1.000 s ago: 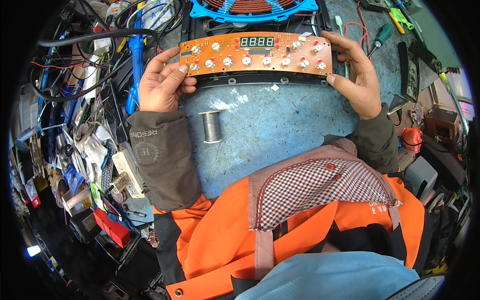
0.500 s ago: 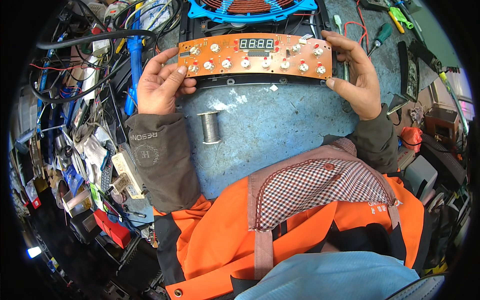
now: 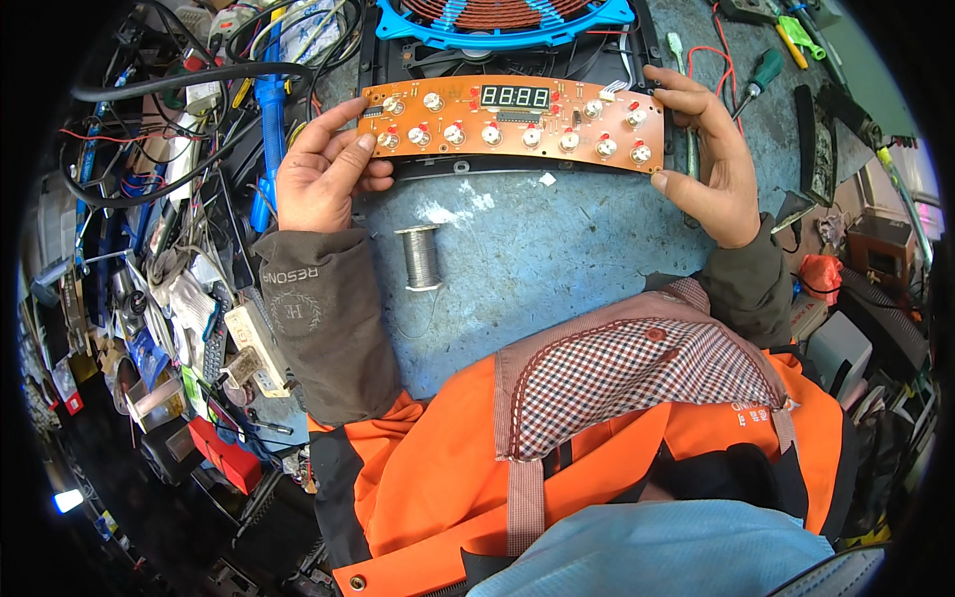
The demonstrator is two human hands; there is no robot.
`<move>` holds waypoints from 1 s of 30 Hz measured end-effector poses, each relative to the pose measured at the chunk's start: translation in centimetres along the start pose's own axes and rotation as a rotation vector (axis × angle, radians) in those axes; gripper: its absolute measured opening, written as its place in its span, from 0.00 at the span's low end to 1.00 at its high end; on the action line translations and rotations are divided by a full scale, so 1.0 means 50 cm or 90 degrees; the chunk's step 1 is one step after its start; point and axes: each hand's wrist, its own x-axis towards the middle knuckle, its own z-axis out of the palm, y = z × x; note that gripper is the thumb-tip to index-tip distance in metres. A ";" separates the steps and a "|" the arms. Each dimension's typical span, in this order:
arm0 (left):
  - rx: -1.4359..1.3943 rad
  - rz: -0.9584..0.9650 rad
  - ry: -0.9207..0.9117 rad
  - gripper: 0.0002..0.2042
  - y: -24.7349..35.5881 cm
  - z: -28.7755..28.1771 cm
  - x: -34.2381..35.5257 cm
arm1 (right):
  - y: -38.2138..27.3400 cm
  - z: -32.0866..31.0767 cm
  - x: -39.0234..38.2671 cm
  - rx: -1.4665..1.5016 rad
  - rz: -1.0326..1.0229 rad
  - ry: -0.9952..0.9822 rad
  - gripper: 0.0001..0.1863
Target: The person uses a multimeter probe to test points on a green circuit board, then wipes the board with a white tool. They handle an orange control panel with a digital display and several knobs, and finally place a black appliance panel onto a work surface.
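Observation:
Between my two hands I hold a long orange-brown circuit board (image 3: 461, 112), its component side up. It carries a row of round white push buttons, small red parts and a dark four-digit display (image 3: 514, 97). My left hand (image 3: 323, 177) pinches the board's left end, thumb on top. At the other end my right hand (image 3: 718, 164) has its thumb at the near corner and its fingers at the far corner. Just beyond lies a black appliance housing (image 3: 423, 56) with a copper coil in a blue frame (image 3: 507, 40); the board hides part of the housing.
A spool of solder wire (image 3: 419, 261) stands on the worn blue bench (image 3: 557, 234), near my left sleeve. Tools and cables crowd the left side, with a white power strip (image 3: 256, 348). On the right lie a green-handled screwdriver (image 3: 764, 70) and black pieces (image 3: 818, 139).
Both hands have drawn the board slightly nearer and to the right, its right end dipping more toward me. The grip is unchanged.

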 end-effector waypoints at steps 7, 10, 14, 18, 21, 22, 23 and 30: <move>-0.010 0.004 0.005 0.21 -0.002 -0.002 -0.001 | -0.006 0.003 0.000 -0.050 -0.010 0.011 0.35; -0.007 0.011 0.004 0.21 -0.002 -0.001 -0.001 | -0.005 0.002 0.001 -0.053 -0.008 0.009 0.36; -0.009 0.018 0.005 0.21 -0.003 -0.001 0.000 | -0.002 -0.001 0.001 -0.057 -0.002 0.004 0.37; -0.034 0.016 0.007 0.22 -0.007 -0.004 0.001 | 0.002 0.001 -0.002 -0.058 -0.046 0.020 0.37; -0.049 0.018 0.010 0.22 -0.011 -0.006 0.001 | -0.002 0.000 0.003 -0.038 -0.038 0.025 0.36; -0.054 0.019 0.007 0.22 -0.013 -0.007 0.003 | 0.000 0.001 0.002 -0.041 -0.026 0.024 0.36; -0.059 0.020 0.005 0.22 -0.013 -0.008 0.005 | 0.003 0.004 0.002 -0.044 -0.015 0.024 0.36; -0.064 0.022 0.015 0.22 -0.015 -0.009 0.006 | -0.001 0.008 0.004 -0.079 0.049 -0.003 0.35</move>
